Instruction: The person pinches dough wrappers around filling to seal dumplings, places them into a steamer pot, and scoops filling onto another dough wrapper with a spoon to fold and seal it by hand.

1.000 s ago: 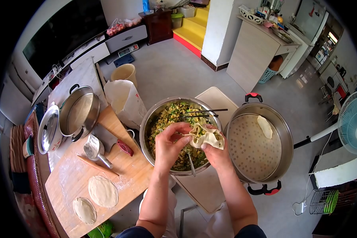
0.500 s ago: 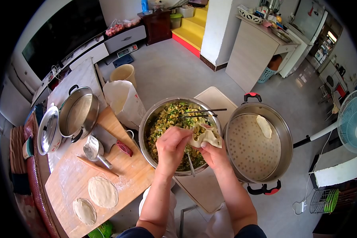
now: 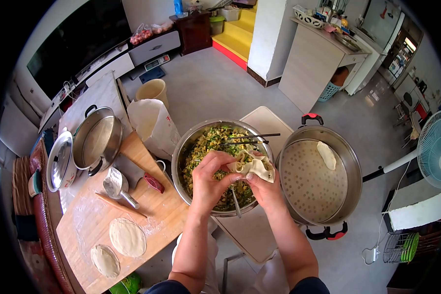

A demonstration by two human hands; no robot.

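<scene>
A filled dough wrapper (image 3: 260, 167), with pleats along its edge and filling showing inside, is held over the metal bowl (image 3: 180, 192). My right hand (image 3: 264, 190) supports it from below and the right side. Thumb and fingers of my left hand (image 3: 211, 179) pinch its left edge. Chopped green and yellow filling (image 3: 215, 139) fills the bowl under my hands. A spoon (image 3: 235, 200) stands in the filling, and chopsticks (image 3: 252, 135) lie across the bowl's far right side. To the right, one finished dumpling (image 3: 326, 156) lies in a steamer pot (image 3: 314, 196) with a dotted liner.
On the left, a floured wooden board (image 3: 83, 230) carries two dough rounds (image 3: 127, 237), a rolling pin (image 3: 120, 205) and a metal scoop (image 3: 115, 183). Behind it stand an empty pan (image 3: 98, 139) and a flour bag (image 3: 154, 125). A fan (image 3: 433, 147) is at far right.
My left hand has turned and lowered slightly, its fingers now on the wrapper's left edge. The wrapper has opened toward me, showing more pleats and filling.
</scene>
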